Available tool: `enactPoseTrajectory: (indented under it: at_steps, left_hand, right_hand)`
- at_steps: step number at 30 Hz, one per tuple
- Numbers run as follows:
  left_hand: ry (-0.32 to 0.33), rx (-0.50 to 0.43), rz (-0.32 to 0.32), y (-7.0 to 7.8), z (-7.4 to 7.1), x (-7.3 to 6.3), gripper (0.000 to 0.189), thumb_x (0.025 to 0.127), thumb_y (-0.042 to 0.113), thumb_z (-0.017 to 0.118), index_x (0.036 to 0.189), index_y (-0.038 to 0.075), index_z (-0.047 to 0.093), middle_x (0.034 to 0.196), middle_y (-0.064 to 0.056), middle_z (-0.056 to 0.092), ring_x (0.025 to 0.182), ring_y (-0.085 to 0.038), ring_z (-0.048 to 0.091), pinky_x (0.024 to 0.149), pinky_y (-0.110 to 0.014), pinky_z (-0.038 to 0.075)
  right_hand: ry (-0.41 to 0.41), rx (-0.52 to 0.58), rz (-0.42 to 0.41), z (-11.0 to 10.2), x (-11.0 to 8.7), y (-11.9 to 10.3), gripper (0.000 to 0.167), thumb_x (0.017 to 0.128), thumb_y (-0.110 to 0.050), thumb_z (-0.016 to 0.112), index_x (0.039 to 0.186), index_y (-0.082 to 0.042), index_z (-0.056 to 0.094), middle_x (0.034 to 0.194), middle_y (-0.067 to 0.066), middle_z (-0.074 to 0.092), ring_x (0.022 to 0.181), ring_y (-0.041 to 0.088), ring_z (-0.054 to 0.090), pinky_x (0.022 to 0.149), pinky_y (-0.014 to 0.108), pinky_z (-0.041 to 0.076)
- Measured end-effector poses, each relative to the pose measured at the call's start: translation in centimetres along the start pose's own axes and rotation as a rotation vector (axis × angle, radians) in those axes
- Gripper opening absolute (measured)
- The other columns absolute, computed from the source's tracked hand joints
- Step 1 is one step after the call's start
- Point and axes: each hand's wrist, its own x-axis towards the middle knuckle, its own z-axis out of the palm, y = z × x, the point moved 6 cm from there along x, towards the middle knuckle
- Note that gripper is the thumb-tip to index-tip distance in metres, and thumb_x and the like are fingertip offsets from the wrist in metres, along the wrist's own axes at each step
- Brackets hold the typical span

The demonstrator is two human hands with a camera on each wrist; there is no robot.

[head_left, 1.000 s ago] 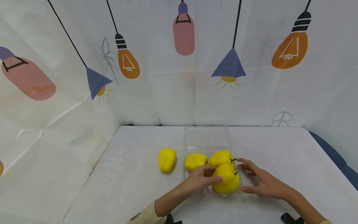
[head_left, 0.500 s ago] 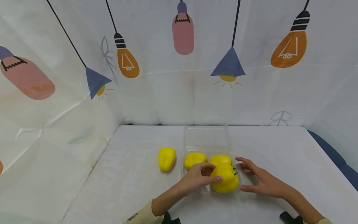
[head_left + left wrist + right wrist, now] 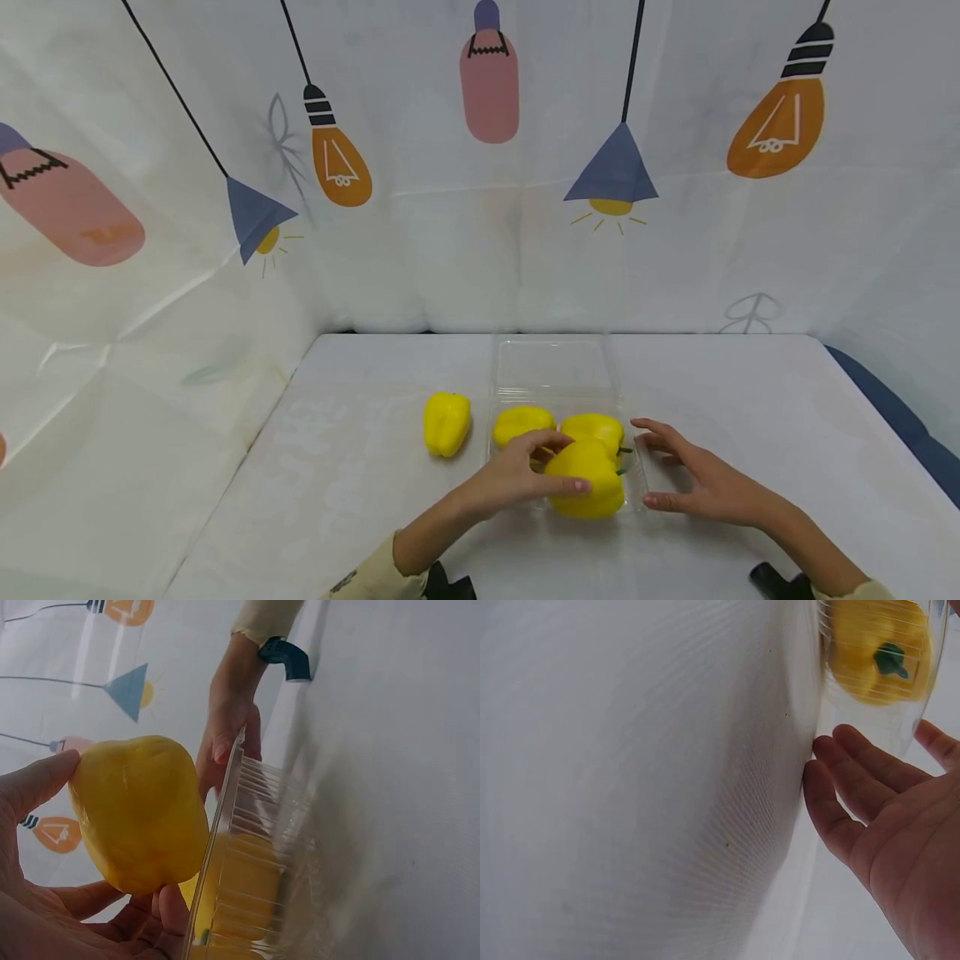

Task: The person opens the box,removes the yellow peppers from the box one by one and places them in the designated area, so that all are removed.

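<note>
Bell pepper (image 3: 588,483), yellow with a green stem, is gripped between the thumb and fingers of the left hand (image 3: 513,477), over the front part of a clear plastic clamshell container (image 3: 639,475). The left wrist view shows this pepper just beside the container's rim; whether the two touch, I cannot tell. Its stem points toward the right hand (image 3: 701,483), which is at the container's right side with fingers parted and slightly bent, holding no pepper. In the right wrist view its fingertips lie close to the white table (image 3: 352,475).

Inside the container, behind the held pepper, lie a rear left pepper (image 3: 521,422) and a rear right pepper (image 3: 596,428), both yellow and on their sides. The lid (image 3: 555,364) is swung open toward the far edge of the table. A fourth pepper (image 3: 446,425) lies on the table, left of the container and apart from it.

Cream sleeves (image 3: 386,573) cover the forearms. Behind the table hangs a white sheet (image 3: 435,267) printed with blue pendant lamps (image 3: 611,167) and orange light bulbs (image 3: 780,125).
</note>
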Motion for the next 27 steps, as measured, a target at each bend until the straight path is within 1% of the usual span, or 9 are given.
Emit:
enactPoseTrajectory:
  at_steps: [6, 11, 14, 20, 24, 27]
  left_hand:
    - [0.024, 0.003, 0.007, 0.1, -0.7, -0.3, 0.063, 0.079, 0.046, 0.08, 0.13, 0.018, 0.057, 0.117, 0.01, 0.056, 0.102, -0.011, 0.054, 0.088, -0.028, 0.046]
    - [0.047, 0.007, 0.024, 0.3, -1.4, -0.6, 0.062, 0.077, 0.046, 0.08, 0.127, 0.019, 0.056, 0.115, 0.008, 0.057, 0.101, -0.013, 0.054, 0.086, -0.03, 0.047]
    - [0.064, 0.02, 0.031, 0.3, -1.8, -0.8, 0.061, 0.077, 0.048, 0.08, 0.125, 0.019, 0.055, 0.114, 0.008, 0.057, 0.1, -0.014, 0.055, 0.085, -0.031, 0.047]
    - [0.097, 0.067, 0.049, 0.4, -3.0, -1.4, 0.061, 0.076, 0.049, 0.08, 0.122, 0.018, 0.054, 0.114, 0.007, 0.056, 0.099, -0.016, 0.054, 0.083, -0.032, 0.048]
    - [0.132, 0.095, 0.084, 0.8, -4.0, -1.8, 0.062, 0.077, 0.048, 0.081, 0.122, 0.016, 0.053, 0.113, 0.006, 0.056, 0.099, -0.017, 0.054, 0.082, -0.032, 0.049]
    - [0.174, 0.118, 0.1, 1.1, -4.8, -2.1, 0.062, 0.076, 0.048, 0.082, 0.121, 0.016, 0.053, 0.112, 0.005, 0.057, 0.099, -0.018, 0.054, 0.081, -0.033, 0.049]
  right_hand:
    - [0.002, -0.004, 0.015, 0.0, 0.0, 0.1, 0.091, 0.081, -0.044, 0.079, 0.152, -0.027, 0.025, 0.14, 0.019, 0.05, 0.122, 0.041, 0.051, 0.089, 0.061, 0.046]
    - [0.011, -0.027, 0.006, -0.1, 0.0, 0.1, 0.092, 0.081, -0.045, 0.079, 0.152, -0.028, 0.024, 0.14, 0.018, 0.05, 0.121, 0.039, 0.053, 0.089, 0.057, 0.048]
    - [0.014, -0.034, -0.004, -0.1, -0.1, 0.0, 0.092, 0.081, -0.046, 0.079, 0.153, -0.027, 0.024, 0.14, 0.016, 0.051, 0.121, 0.037, 0.053, 0.089, 0.056, 0.049]
    - [0.005, -0.009, -0.006, 0.0, 0.0, -0.1, 0.092, 0.082, -0.045, 0.079, 0.153, -0.025, 0.024, 0.141, 0.018, 0.05, 0.122, 0.04, 0.052, 0.09, 0.059, 0.047]
    - [-0.001, 0.003, 0.0, 0.0, 0.0, 0.0, 0.091, 0.082, -0.044, 0.079, 0.153, -0.025, 0.025, 0.141, 0.019, 0.05, 0.122, 0.041, 0.051, 0.09, 0.061, 0.046]
    - [-0.003, 0.002, 0.004, 0.0, 0.0, 0.0, 0.091, 0.082, -0.044, 0.079, 0.153, -0.026, 0.024, 0.141, 0.019, 0.05, 0.122, 0.041, 0.051, 0.09, 0.061, 0.046]
